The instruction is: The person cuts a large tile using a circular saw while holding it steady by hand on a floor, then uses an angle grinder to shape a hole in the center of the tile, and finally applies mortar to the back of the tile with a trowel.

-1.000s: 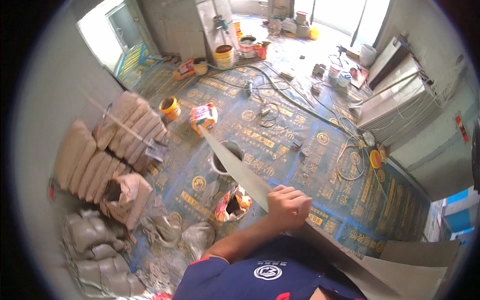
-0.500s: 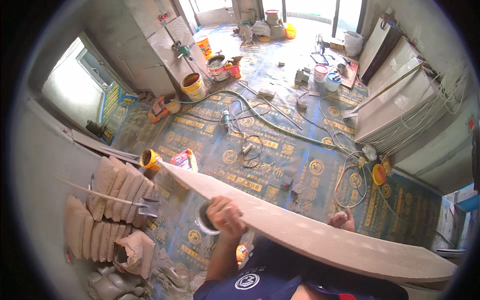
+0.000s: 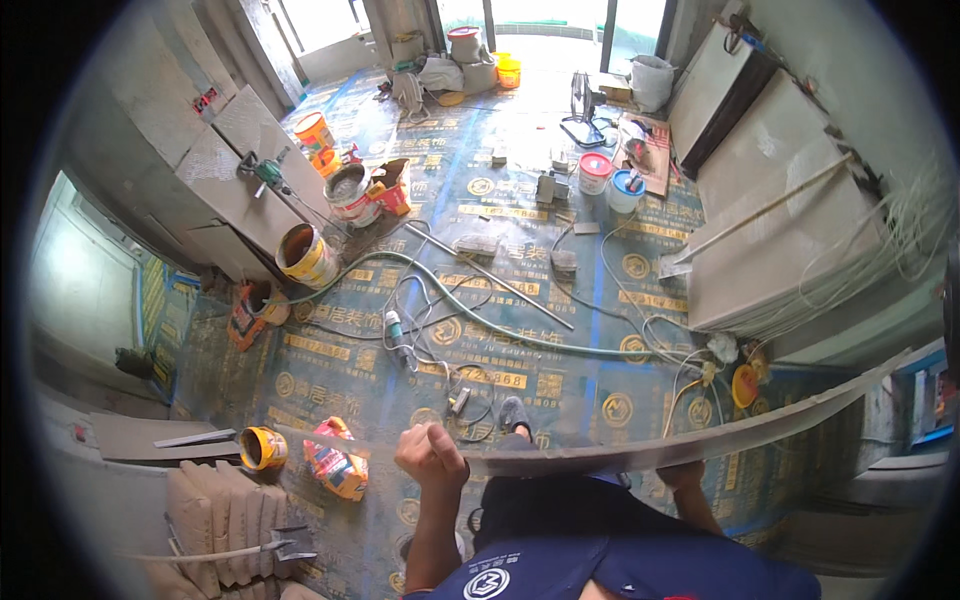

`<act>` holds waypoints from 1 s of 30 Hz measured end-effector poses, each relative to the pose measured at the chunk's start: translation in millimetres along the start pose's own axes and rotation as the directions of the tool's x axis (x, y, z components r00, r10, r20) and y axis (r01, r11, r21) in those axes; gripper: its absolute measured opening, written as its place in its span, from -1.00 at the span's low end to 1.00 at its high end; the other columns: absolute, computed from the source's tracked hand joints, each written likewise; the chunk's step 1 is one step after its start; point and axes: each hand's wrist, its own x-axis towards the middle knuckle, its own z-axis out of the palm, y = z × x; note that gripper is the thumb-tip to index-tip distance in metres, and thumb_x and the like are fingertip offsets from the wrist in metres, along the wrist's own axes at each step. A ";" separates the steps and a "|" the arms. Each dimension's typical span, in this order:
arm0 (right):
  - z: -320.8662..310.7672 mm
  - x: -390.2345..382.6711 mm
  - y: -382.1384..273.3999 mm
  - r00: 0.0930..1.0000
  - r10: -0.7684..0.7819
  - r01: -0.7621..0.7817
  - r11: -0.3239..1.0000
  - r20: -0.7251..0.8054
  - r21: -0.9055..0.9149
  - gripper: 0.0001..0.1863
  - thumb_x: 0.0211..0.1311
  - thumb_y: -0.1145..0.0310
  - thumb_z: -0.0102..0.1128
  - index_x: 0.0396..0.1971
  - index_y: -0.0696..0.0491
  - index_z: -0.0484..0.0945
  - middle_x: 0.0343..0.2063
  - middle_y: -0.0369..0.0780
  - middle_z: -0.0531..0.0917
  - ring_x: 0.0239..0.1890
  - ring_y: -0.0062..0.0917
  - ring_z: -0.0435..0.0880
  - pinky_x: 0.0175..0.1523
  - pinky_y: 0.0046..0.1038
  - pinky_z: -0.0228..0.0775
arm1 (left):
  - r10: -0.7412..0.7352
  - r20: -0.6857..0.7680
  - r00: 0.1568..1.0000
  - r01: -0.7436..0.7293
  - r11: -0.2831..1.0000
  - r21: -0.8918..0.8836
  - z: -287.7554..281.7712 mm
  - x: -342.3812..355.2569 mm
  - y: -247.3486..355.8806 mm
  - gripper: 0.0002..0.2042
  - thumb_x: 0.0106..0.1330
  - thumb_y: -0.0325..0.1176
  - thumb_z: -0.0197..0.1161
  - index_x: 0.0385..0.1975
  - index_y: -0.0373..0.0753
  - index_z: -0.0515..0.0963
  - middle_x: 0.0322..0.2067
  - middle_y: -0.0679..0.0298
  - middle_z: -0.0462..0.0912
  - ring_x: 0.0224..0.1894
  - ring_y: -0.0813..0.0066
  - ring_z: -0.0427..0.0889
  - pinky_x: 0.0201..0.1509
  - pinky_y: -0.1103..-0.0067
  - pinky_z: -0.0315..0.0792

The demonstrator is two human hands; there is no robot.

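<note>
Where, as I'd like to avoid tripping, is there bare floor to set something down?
Right of the shoe, between the green hose and the held board, is bare floor sheeting. Another patch lies between the corded tool and the orange-and-white bag. Crowded spots: the buckets at left and the stacked sacks.

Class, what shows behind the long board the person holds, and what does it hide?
Beyond the board, a grey shoe and printed floor sheeting show. The board covers part of the leg and part of the right hand, whose fingers cannot be made out.
</note>
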 end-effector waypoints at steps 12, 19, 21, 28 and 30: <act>-147.1 269.4 -48.4 0.182 -0.085 -0.959 -0.236 0.980 0.157 -0.69 0.38 0.33 -0.07 -0.15 0.21 0.60 -0.17 -0.06 0.70 -0.03 -0.30 0.68 0.12 -0.32 0.49 | 0.124 0.079 0.989 -0.115 0.987 -0.111 119.4 201.1 -58.1 -0.58 0.36 -0.36 -0.05 -0.83 -0.23 0.28 -0.80 0.20 0.29 -0.72 0.19 0.33 -0.54 0.35 0.13; -212.8 550.1 -63.9 0.906 -0.395 0.142 0.626 0.154 0.767 -0.26 0.25 -0.17 0.15 0.14 0.21 0.44 -0.01 0.11 0.59 0.12 -0.04 0.55 0.22 -0.23 0.40 | 0.295 0.072 0.953 -0.287 0.952 -0.106 213.7 293.4 -72.7 -0.61 0.30 -0.33 0.03 -0.83 -0.20 0.32 -0.79 0.22 0.33 -0.71 0.21 0.36 -0.53 0.37 0.18; -164.7 599.8 -61.9 0.890 -0.420 0.246 0.772 0.180 0.586 -0.18 0.22 -0.23 0.14 0.18 0.21 0.40 0.00 0.12 0.58 0.13 -0.02 0.53 0.21 -0.23 0.40 | 0.341 0.144 0.929 -0.330 0.939 -0.097 253.5 314.5 -77.0 -0.67 0.27 -0.30 0.09 -0.79 -0.15 0.42 -0.76 0.30 0.39 -0.67 0.29 0.44 -0.51 0.42 0.24; 15.1 734.1 -28.8 0.040 -0.507 -0.178 0.844 0.861 0.506 -0.64 0.23 0.12 0.11 -0.30 0.14 0.63 -0.40 0.08 0.67 -0.26 -0.02 0.67 -0.11 -0.11 0.51 | 0.442 0.222 0.869 -0.384 0.886 -0.261 418.9 404.3 -89.7 -0.65 0.25 -0.34 0.08 -0.82 -0.14 0.28 -0.79 0.30 0.29 -0.71 0.28 0.36 -0.53 0.41 0.17; 13.0 773.1 -13.6 0.152 -0.563 -0.214 0.784 0.813 0.583 -0.76 0.15 0.30 0.04 -0.37 0.17 0.57 -0.49 0.08 0.64 -0.35 0.05 0.64 -0.17 -0.07 0.52 | 0.425 0.243 0.872 -0.359 0.893 -0.272 445.2 453.6 -90.8 -0.66 0.23 -0.35 0.09 -0.82 -0.14 0.30 -0.79 0.30 0.29 -0.71 0.30 0.36 -0.54 0.43 0.16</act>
